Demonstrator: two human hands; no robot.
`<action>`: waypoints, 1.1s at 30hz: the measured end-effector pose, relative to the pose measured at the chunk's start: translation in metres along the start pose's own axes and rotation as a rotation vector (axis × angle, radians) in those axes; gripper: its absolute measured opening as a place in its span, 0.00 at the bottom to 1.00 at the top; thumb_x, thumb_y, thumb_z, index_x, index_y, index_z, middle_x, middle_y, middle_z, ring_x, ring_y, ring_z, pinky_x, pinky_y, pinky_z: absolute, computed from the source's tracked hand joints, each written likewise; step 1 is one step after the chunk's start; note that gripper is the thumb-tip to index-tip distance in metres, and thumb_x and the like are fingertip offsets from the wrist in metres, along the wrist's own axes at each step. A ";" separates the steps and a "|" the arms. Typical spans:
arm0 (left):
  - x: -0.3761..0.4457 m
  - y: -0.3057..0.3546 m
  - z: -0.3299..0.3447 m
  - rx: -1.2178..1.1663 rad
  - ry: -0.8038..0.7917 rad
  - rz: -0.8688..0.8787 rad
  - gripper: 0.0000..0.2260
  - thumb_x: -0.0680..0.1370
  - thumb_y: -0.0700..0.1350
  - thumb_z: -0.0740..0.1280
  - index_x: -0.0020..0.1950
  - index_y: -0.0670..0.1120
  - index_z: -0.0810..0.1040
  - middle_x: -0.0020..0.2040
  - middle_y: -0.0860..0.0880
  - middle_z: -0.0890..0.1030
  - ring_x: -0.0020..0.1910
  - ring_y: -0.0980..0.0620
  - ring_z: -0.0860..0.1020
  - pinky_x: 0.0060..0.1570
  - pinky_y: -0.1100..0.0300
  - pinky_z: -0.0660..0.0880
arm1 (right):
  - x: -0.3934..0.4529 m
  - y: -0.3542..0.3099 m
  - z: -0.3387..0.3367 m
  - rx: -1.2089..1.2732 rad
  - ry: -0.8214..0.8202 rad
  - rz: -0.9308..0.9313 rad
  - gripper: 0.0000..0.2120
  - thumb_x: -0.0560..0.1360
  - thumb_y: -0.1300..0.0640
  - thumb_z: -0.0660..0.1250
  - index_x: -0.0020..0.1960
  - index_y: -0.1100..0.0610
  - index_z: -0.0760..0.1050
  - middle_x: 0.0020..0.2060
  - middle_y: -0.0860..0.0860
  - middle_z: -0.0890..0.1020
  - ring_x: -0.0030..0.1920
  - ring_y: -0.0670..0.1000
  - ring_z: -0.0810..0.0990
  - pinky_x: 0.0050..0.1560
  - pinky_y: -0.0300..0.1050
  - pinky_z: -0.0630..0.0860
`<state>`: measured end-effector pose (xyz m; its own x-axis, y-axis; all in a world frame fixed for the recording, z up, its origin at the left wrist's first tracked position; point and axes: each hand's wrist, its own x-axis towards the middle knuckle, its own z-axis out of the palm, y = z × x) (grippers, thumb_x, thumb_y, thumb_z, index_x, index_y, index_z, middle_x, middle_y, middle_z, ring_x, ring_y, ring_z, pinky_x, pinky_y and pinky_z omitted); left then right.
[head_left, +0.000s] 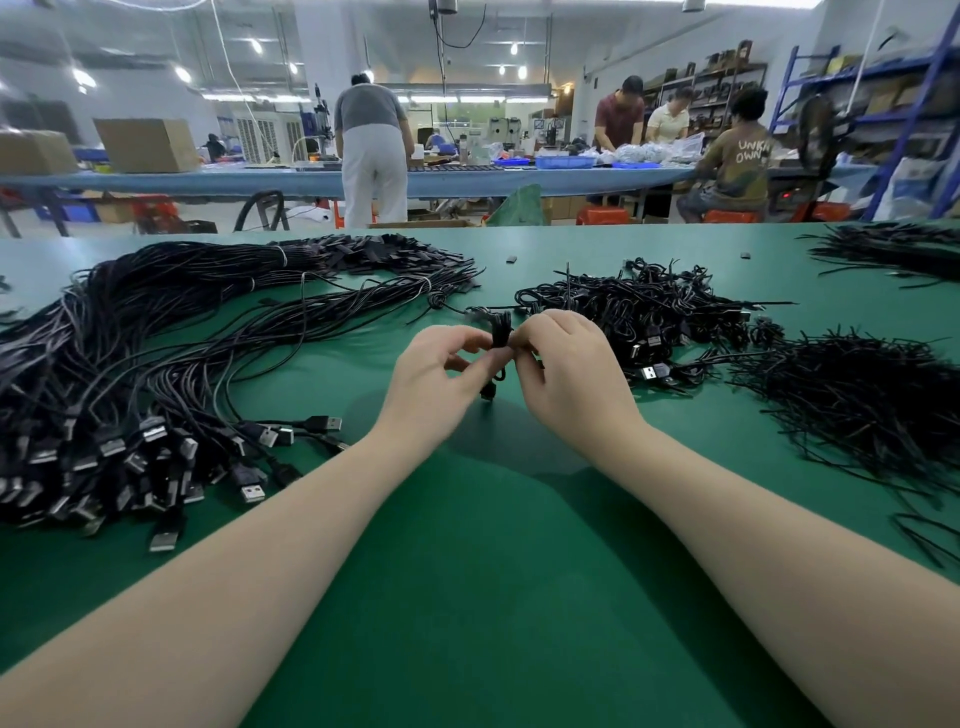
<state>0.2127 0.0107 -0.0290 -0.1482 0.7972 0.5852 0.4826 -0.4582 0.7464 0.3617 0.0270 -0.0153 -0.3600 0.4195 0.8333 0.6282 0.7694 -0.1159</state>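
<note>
Here, left hand (441, 374) and right hand (563, 371) pinch 1 small black coiled cable (500, 339), folded tight.

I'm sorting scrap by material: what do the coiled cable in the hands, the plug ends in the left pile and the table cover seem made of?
Coiled cable, pinched between left hand and right hand: matte black, bends tightly, probably soft plastic sheath.
Plug ends: shiny silvery shells, likely metal, on black plastic grips.
Table cover: smooth green with faint sheen, perhaps rubber or vinyl.
</note>
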 end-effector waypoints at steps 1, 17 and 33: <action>0.000 0.001 0.002 -0.007 -0.007 -0.019 0.10 0.74 0.48 0.72 0.37 0.59 0.76 0.37 0.60 0.77 0.33 0.64 0.74 0.35 0.75 0.67 | 0.000 -0.001 0.000 -0.009 -0.003 -0.007 0.01 0.71 0.70 0.67 0.42 0.66 0.77 0.39 0.60 0.81 0.41 0.62 0.79 0.44 0.56 0.76; 0.012 0.016 -0.015 -0.557 -0.457 -0.701 0.22 0.79 0.53 0.58 0.25 0.50 0.73 0.24 0.54 0.66 0.22 0.55 0.67 0.30 0.59 0.56 | 0.005 -0.002 0.002 -0.260 0.097 -0.343 0.06 0.68 0.71 0.71 0.36 0.64 0.76 0.34 0.58 0.78 0.35 0.60 0.77 0.39 0.52 0.76; 0.037 0.022 -0.018 -0.385 0.041 -0.534 0.09 0.80 0.41 0.58 0.49 0.52 0.75 0.42 0.52 0.78 0.33 0.57 0.75 0.29 0.65 0.68 | -0.004 0.055 0.000 -0.196 -0.130 0.912 0.38 0.73 0.69 0.58 0.78 0.57 0.45 0.76 0.60 0.39 0.74 0.60 0.52 0.67 0.51 0.61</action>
<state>0.2020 0.0234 0.0146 -0.3183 0.9417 0.1088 -0.0090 -0.1177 0.9930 0.3973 0.0677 -0.0251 0.2617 0.8796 0.3973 0.8062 0.0271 -0.5910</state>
